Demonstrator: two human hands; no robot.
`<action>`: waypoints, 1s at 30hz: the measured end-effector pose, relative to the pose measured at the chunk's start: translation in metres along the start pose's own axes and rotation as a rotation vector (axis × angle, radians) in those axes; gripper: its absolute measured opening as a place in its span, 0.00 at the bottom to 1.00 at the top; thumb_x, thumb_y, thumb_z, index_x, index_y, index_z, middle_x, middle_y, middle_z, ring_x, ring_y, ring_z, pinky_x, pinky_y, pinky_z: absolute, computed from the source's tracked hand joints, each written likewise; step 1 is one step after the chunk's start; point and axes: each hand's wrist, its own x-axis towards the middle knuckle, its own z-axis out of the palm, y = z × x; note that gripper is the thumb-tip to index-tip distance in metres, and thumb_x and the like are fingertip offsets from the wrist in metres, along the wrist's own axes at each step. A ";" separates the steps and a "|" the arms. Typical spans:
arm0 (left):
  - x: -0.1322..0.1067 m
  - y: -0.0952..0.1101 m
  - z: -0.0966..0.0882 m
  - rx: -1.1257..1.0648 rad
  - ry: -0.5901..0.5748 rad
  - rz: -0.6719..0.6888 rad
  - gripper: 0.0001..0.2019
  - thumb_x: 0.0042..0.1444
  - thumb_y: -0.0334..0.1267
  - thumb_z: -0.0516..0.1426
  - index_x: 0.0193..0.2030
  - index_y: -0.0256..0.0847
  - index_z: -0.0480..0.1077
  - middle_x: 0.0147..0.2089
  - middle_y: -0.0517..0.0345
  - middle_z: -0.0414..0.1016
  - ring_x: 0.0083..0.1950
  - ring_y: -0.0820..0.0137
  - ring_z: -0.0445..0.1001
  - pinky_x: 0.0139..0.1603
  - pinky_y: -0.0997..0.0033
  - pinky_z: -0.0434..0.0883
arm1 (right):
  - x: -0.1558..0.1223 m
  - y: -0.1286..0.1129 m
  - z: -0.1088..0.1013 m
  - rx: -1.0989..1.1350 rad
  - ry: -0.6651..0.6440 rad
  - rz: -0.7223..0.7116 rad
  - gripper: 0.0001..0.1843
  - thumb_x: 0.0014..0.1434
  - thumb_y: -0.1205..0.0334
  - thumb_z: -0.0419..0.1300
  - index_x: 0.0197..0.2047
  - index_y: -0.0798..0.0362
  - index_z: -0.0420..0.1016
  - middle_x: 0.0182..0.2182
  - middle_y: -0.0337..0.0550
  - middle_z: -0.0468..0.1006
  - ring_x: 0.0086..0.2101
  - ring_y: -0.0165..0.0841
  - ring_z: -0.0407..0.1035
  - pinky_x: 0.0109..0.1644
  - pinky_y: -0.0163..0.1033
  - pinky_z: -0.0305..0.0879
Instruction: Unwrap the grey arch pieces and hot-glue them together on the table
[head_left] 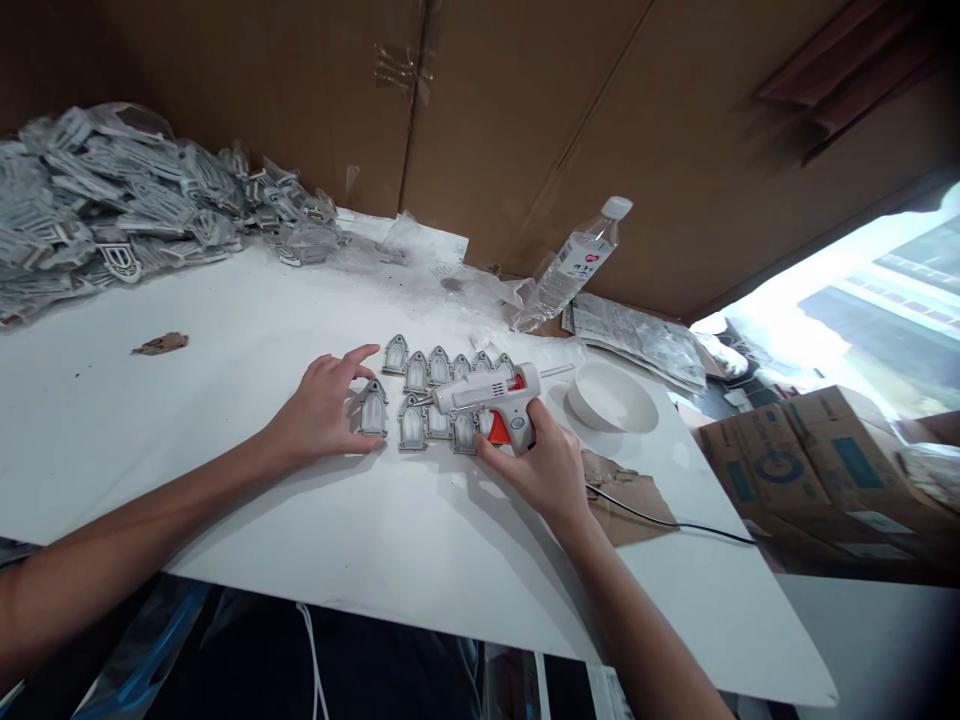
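The person's right hand (541, 465) is closed around the grip of a white hot glue gun (487, 392) with an orange trigger. The gun's nozzle points left over two rows of grey arch-shaped pieces (439, 368) lying flat on the white desk (225, 420). The left hand (324, 408) lies open on the desk with its fingers spread and the index finger stretched out. Its fingertips touch the left edge of the end arch piece (373, 408) in the near row. A black cable (675, 522) runs away to the right from behind the right hand. A white bowl (611, 398) sits just right of the gun. A clear water bottle (574, 265) lies tilted beyond it, and a heap of bagged grey pieces (112, 210) fills the desk's far left corner.
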 end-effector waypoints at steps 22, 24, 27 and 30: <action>0.093 -0.044 0.006 -0.126 -0.168 -0.044 0.52 0.36 0.48 0.67 0.67 0.40 0.48 0.65 0.42 0.62 0.65 0.50 0.59 0.64 0.51 0.55 | 0.003 0.004 -0.008 0.011 -0.024 0.134 0.20 0.45 0.46 0.60 0.29 0.50 0.56 0.21 0.34 0.63 0.22 0.29 0.57 0.27 0.35 0.51; 0.102 -0.052 0.010 -0.179 -0.221 -0.026 0.51 0.36 0.48 0.66 0.67 0.41 0.48 0.65 0.43 0.62 0.66 0.51 0.59 0.64 0.51 0.55 | 0.003 0.005 -0.008 0.013 -0.026 0.128 0.20 0.46 0.45 0.60 0.29 0.50 0.55 0.21 0.35 0.64 0.23 0.30 0.58 0.28 0.35 0.51; 0.107 -0.060 0.015 -0.225 -0.237 0.031 0.47 0.38 0.50 0.66 0.65 0.43 0.52 0.62 0.46 0.67 0.64 0.53 0.62 0.63 0.53 0.58 | 0.004 0.004 -0.010 0.012 -0.036 0.137 0.21 0.46 0.45 0.60 0.29 0.49 0.54 0.21 0.36 0.65 0.23 0.31 0.59 0.28 0.35 0.52; 0.103 -0.060 0.013 -0.184 -0.188 0.073 0.43 0.37 0.52 0.67 0.60 0.43 0.58 0.58 0.49 0.69 0.61 0.54 0.65 0.61 0.54 0.61 | 0.004 0.003 -0.011 0.022 -0.048 0.143 0.20 0.46 0.46 0.60 0.30 0.49 0.55 0.22 0.36 0.66 0.24 0.31 0.60 0.28 0.35 0.53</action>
